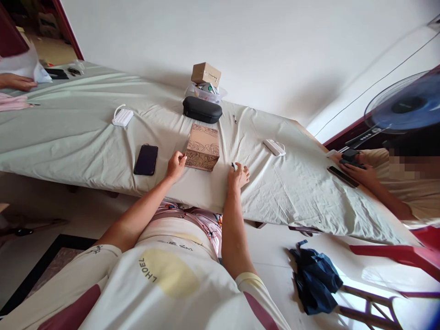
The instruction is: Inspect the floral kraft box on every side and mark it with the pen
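Note:
A small brown cardboard box with dark swirling line drawings on its top and front stands on the cloth-covered table before me. My left hand is closed, thumb and finger pinched at the box's left front edge. Just right of the box, apart from it, my right hand rests low over the cloth. A short dark pen-like item pokes out by its thumb and forefinger; most of it is hidden. The other fingers of that hand are loosely curled.
Behind the box lie a black zip case and a clear plastic bin with another carton. A phone and white power bank lie left, another white device right. People sit at both ends; a fan stands right.

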Demonstrator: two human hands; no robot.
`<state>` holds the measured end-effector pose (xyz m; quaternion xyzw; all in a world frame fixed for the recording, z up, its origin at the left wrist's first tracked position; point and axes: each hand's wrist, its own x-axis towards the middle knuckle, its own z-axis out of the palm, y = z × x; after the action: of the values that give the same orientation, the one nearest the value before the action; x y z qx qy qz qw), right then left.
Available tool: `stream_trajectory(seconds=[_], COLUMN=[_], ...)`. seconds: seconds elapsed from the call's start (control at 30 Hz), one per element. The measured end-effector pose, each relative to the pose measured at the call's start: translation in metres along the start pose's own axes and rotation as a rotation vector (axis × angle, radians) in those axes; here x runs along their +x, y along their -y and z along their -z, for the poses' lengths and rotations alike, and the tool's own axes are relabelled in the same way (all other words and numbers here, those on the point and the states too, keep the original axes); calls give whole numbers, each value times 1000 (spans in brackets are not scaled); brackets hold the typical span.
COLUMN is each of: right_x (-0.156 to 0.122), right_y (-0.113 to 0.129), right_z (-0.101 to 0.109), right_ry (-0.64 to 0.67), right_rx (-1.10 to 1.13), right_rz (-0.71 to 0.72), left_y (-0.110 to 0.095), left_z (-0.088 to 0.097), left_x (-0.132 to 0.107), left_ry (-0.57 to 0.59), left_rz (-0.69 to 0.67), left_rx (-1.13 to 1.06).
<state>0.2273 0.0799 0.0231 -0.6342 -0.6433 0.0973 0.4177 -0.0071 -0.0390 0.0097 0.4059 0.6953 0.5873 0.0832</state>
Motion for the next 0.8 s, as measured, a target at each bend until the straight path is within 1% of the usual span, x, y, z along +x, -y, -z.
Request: stream_trajectory(seconds=[0.07,0.13,0.17,0.23,0.33,0.4,0.43,0.53,0.6,0.7,0.8], right_x=[1,1,1,0,-4,-10,-14,-31,-44,-62,-77], right_y=[-6,-10,-10,-11,-11,-11,-10,-8,-5,2,13], right_z=[5,6,6,5,4,3,2,3,5,8,8], right_ry=[102,200,230,240,175,120,115,203,235,226,290], right_rx=[-108,-162,-169,-138,38,225,334,663,805,847,810], right_rz=[-88,-109,-104,-92,-31,30,48,42,44,95,160], left_y=[1,2,3,5,7,8,8,10,11,13,16], left_z=[1,1,1,0,0,-1,-1,-2,-2,-3,-4], left_x=[1,3,3,3,3,3,3,4,5,5,5], left_ry=[10,17,19,15,8,5,6,6,4,6,3], left_rz=[5,3,-1,-14,-25,-30,-32,-34,-35,-46,-62], left_rx=[4,7,8,8,7,2,0,-4,-4,-11,-18])
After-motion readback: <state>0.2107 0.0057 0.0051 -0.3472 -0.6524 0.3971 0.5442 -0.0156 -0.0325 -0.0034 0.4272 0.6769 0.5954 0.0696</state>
